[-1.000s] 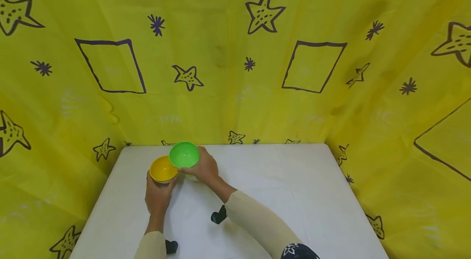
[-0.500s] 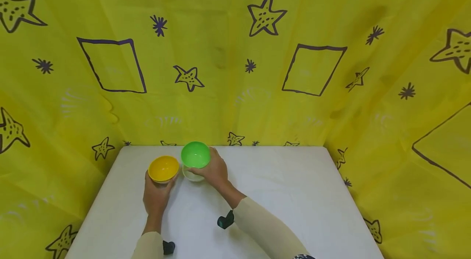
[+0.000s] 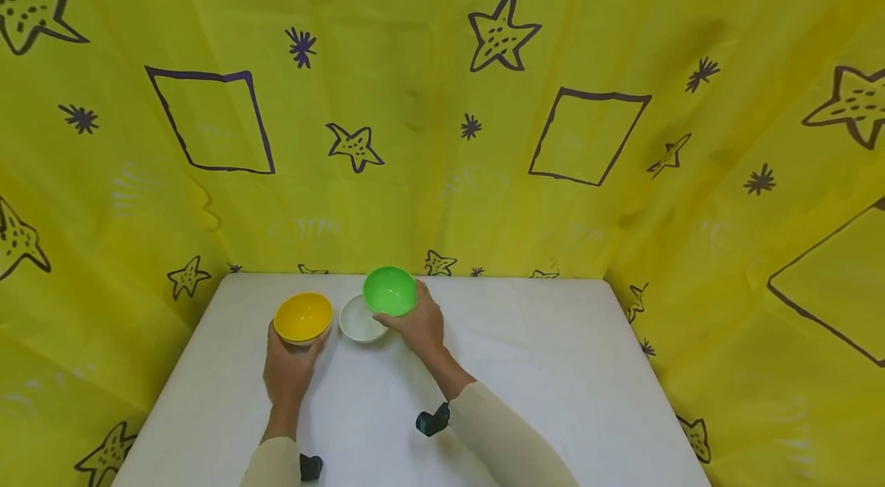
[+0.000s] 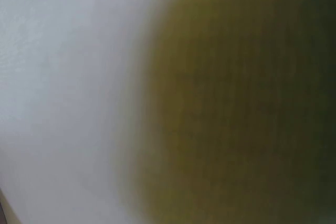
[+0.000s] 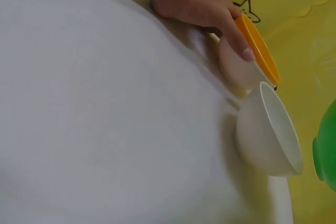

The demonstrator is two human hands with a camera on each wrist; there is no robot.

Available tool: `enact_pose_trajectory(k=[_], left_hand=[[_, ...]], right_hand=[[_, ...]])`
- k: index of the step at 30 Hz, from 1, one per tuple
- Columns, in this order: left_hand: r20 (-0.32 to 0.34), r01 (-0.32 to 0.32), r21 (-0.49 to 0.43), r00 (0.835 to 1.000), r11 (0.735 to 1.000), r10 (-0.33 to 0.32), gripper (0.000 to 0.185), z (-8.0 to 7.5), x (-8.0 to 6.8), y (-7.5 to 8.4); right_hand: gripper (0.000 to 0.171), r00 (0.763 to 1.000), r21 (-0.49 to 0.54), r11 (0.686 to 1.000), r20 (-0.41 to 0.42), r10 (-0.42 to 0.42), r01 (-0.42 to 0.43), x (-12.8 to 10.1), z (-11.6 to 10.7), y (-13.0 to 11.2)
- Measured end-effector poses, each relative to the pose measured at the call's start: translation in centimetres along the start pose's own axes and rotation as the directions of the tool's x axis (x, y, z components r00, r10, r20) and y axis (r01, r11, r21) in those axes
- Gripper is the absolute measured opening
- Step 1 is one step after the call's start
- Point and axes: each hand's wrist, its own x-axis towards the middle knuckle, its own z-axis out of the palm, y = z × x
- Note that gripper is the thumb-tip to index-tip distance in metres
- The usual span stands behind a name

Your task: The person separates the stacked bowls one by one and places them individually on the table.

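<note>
My left hand (image 3: pixel 286 370) grips a yellow bowl (image 3: pixel 303 316) from its near side. White shows under the yellow rim, and in the right wrist view the yellow bowl sits inside a white bowl (image 5: pixel 236 66), with the left thumb against the white wall. My right hand (image 3: pixel 420 324) holds a green bowl (image 3: pixel 390 290) by its right and near side, raised above the table. Another white bowl (image 3: pixel 358 319) stands upright between the two hands, its right edge partly covered by the green bowl and right thumb. In the left wrist view a blurred dark yellow shape blocks much of the picture.
A white-covered table (image 3: pixel 539 387) carries the bowls near its far edge. Yellow cloth (image 3: pixel 415 203) printed with stars and frames walls in the back and both sides. Dark wrist devices (image 3: pixel 433 419) hang under the beige sleeves (image 3: pixel 508 433).
My right hand has carried the green bowl to the right, uncovering the white bowl on the table. The left hand keeps its hold on the yellow bowl, almost still.
</note>
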Motion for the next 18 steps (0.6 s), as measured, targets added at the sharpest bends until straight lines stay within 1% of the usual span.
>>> enact_pose_trajectory(k=[3,9,12,18], left_hand=[[0.000,-0.007,0.000,1.000,1.000,0.007,0.102,-0.2,0.0,0.1],[0.011,0.013,0.008,1.000,1.000,-0.013,0.103,-0.3,-0.1,0.3],[0.008,0.014,0.014,1.000,1.000,-0.014,0.104,-0.3,-0.1,0.2],[0.008,0.004,-0.004,1.000,1.000,-0.004,0.103,-0.1,0.0,0.1]], right_hand=[[0.093,1.000,0.004,1.000,-0.011,0.015,-0.015,-0.2,-0.3,0.4],[0.095,0.998,-0.023,0.999,-0.036,0.043,-0.044,-0.7,-0.8,1.5],[0.095,0.998,-0.031,0.998,-0.052,0.044,-0.045,-1.0,-0.9,2.2],[0.094,0.996,-0.045,0.997,-0.073,0.056,-0.059,-1.2,-0.7,3.5]])
